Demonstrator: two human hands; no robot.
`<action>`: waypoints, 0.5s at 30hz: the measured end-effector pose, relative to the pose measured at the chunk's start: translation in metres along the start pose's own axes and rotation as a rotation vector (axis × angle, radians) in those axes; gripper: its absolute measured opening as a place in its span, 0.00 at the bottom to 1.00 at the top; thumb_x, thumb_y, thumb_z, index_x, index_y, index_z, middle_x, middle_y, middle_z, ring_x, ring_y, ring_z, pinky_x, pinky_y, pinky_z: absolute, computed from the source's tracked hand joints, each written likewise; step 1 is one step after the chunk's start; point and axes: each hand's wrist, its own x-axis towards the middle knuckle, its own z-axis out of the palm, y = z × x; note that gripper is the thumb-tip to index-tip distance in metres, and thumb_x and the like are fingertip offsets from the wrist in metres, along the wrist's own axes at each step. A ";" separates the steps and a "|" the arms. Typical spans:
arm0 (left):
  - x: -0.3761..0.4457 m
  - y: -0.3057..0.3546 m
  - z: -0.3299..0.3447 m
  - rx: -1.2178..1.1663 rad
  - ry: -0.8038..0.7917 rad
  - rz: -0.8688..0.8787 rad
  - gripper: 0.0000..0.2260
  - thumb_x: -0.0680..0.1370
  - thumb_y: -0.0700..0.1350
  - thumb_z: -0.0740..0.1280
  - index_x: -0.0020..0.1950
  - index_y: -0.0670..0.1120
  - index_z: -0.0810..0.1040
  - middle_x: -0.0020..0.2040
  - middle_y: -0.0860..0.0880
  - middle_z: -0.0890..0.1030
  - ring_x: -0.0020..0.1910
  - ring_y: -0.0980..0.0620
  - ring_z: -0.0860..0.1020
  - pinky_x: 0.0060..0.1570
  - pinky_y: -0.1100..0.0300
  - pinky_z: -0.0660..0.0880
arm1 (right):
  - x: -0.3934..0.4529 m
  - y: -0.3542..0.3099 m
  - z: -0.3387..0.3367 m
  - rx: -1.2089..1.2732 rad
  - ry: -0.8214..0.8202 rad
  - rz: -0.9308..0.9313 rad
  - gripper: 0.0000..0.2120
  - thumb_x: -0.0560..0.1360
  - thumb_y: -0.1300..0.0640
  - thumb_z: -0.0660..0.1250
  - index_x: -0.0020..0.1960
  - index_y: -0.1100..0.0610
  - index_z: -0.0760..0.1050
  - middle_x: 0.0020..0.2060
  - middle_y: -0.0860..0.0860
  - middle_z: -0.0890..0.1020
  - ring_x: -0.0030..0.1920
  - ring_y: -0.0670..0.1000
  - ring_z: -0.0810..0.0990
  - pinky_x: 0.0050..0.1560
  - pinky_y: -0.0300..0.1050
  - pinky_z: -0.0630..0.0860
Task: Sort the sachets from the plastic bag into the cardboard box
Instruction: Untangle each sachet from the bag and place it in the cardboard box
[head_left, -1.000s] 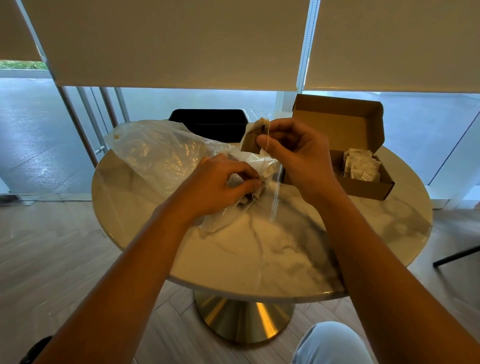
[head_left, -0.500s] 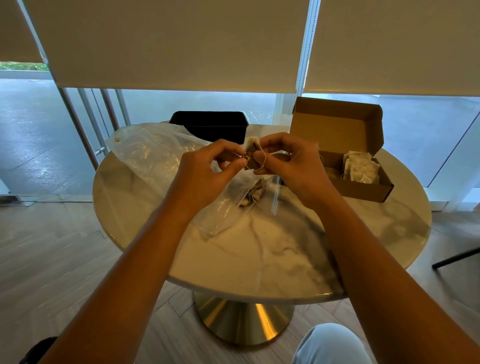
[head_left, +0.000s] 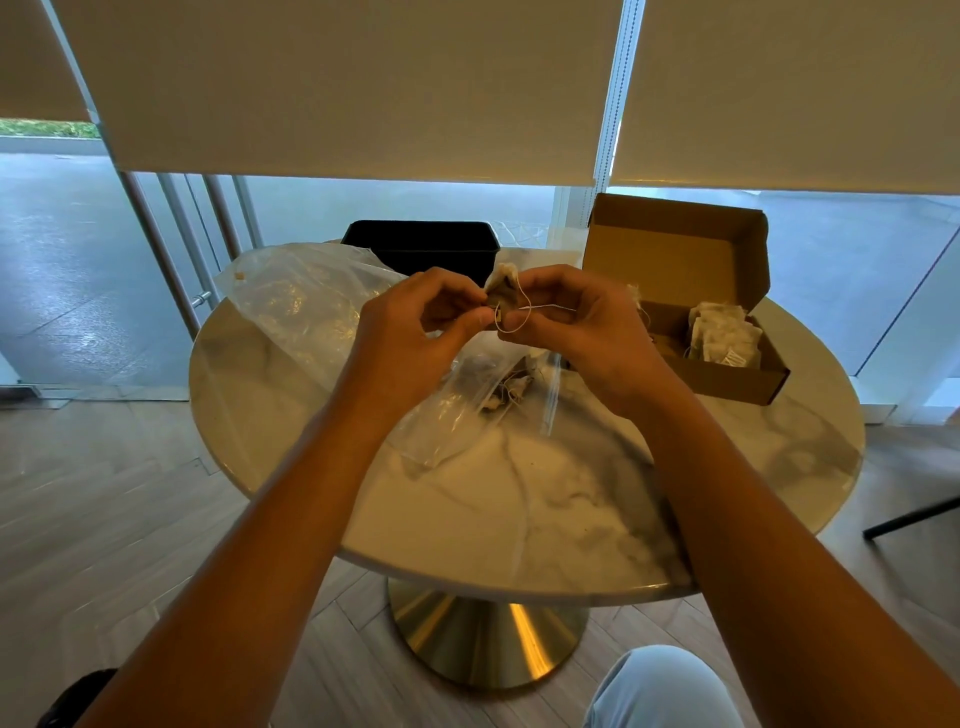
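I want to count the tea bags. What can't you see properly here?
- Head view: sachets in the plastic bag are blurred by crinkled plastic.
- Cardboard box: right hand hides its left part.
- Held sachet: mostly behind fingers of the left hand.

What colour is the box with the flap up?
Plain brown cardboard box, seen in the head view.

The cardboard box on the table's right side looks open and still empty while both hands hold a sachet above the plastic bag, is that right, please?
Not quite: the head view shows the open cardboard box already contains several sachets. Both the left hand and right hand do hold a sachet above the plastic bag.
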 end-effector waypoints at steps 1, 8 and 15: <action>0.000 0.001 0.000 -0.004 0.000 -0.002 0.11 0.76 0.50 0.72 0.57 0.48 0.80 0.51 0.55 0.82 0.50 0.68 0.80 0.52 0.74 0.75 | 0.000 0.000 0.000 0.011 -0.002 0.003 0.16 0.75 0.64 0.75 0.62 0.59 0.80 0.54 0.55 0.87 0.54 0.53 0.87 0.58 0.55 0.84; -0.002 0.002 0.002 -0.018 -0.041 0.011 0.10 0.77 0.46 0.73 0.57 0.50 0.79 0.50 0.55 0.82 0.51 0.63 0.81 0.53 0.71 0.76 | 0.000 0.002 -0.001 -0.020 0.006 0.024 0.15 0.76 0.64 0.74 0.62 0.60 0.79 0.53 0.57 0.87 0.51 0.54 0.88 0.54 0.54 0.85; 0.014 0.015 0.009 0.057 -0.204 -0.037 0.07 0.79 0.48 0.70 0.57 0.52 0.79 0.52 0.58 0.81 0.52 0.65 0.78 0.50 0.75 0.74 | 0.002 0.000 -0.026 -0.020 0.208 0.074 0.14 0.75 0.65 0.74 0.61 0.57 0.80 0.52 0.50 0.87 0.53 0.48 0.87 0.57 0.46 0.83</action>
